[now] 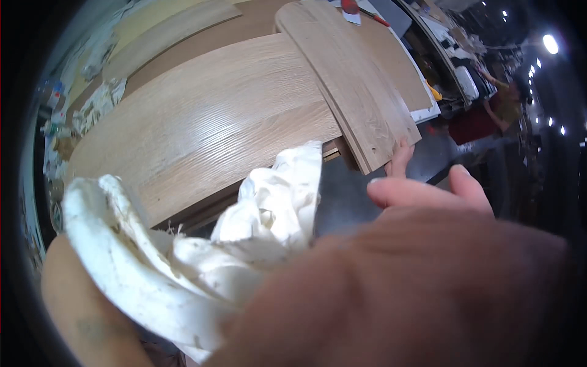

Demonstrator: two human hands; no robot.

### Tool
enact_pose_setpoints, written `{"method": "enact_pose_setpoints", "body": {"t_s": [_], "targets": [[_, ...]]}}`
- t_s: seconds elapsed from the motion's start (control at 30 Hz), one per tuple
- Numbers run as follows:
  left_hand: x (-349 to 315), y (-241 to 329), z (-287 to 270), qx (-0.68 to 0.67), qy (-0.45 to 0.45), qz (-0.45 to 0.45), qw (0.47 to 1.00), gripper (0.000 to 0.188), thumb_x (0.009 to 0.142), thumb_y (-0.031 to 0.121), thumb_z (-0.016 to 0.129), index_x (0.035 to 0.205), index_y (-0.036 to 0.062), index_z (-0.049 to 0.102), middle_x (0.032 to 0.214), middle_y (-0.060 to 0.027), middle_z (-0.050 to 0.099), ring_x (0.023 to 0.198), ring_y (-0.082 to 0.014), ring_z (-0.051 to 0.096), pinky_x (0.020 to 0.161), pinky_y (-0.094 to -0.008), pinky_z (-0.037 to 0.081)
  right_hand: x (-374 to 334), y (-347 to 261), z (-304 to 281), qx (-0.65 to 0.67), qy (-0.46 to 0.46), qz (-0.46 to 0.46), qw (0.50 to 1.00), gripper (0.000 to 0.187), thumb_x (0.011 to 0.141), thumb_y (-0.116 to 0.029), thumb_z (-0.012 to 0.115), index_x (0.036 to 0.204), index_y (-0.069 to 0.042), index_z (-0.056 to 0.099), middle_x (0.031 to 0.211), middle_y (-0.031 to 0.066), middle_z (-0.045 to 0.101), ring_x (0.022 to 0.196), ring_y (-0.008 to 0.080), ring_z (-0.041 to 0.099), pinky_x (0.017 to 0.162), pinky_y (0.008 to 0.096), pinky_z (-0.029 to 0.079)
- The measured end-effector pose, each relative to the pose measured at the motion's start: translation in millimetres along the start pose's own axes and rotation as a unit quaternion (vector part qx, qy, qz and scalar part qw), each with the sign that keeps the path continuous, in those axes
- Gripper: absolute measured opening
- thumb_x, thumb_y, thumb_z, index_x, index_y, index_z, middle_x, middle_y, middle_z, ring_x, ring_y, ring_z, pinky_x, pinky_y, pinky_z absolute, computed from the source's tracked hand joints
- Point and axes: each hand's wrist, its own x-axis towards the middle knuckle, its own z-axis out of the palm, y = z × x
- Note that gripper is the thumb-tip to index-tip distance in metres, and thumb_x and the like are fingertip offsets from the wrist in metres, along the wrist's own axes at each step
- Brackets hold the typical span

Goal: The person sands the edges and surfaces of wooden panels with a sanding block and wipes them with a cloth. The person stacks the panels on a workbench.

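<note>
My right hand [431, 196] is close to the camera, with its blurred forearm filling the lower right. Two fingers show apart, and I see nothing between them. Crumpled white cloth [275, 196] lies across the lower middle and hangs by the panel's near edge. At lower left, my left forearm [92, 312] reaches up beneath the cloth, which hides the left hand. Beyond it lies a wood-grain panel [202, 116] with a rounded left end. A narrower wood-grain board [348, 79] crosses its right end. Fingers [400, 158] touch that board's near end; whose they are, I cannot tell.
More boards [177, 37] lie at the back left. Bottles [52, 95] and crumpled wrapping stand along the left edge. A red object [350, 6] rests at the far top. On the right, a person in red [474, 125] is near a cluttered bench.
</note>
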Motion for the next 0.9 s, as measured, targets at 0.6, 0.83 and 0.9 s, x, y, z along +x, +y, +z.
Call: {"method": "enact_pose_setpoints", "body": {"t_s": [0.6,0.83,0.9], "targets": [[-21,-121,70,-0.361,-0.202,-0.193,0.889,0.025,0.088,0.006,0.060,0.109,-0.0050,0.069,0.079,-0.0106,0.072,0.064,-0.0181,0.068,0.057,-0.0292,0.050,19,6,11,-0.045,0.076,-0.003,0.996,0.034,0.095,-0.009,0.056,0.127,0.003,0.050,0.123,0.0159,0.059,0.109,0.0280,0.060,0.095,0.0422,0.048],[-68,-168,73,-0.415,-0.009,-0.335,0.846,0.024,0.094,0.011,0.060,0.111,-0.0023,0.070,0.080,-0.0058,0.072,0.062,-0.0037,0.054,0.055,-0.0206,0.041,15,-18,28,-0.274,0.152,-0.247,0.917,0.042,0.090,-0.002,0.057,0.129,0.009,0.048,0.120,0.0161,0.058,0.107,0.0244,0.059,0.095,0.0372,0.047],[-84,-182,56,-0.429,0.125,-0.382,0.809,0.024,0.096,0.009,0.056,0.114,0.0012,0.069,0.083,-0.0049,0.070,0.065,-0.0061,0.056,0.055,-0.0210,0.044,-37,-58,77,-0.184,0.022,-0.243,0.952,0.044,0.088,-0.002,0.055,0.130,0.011,0.048,0.133,0.0231,0.049,0.120,0.0251,0.051,0.101,0.0375,0.041]]}}
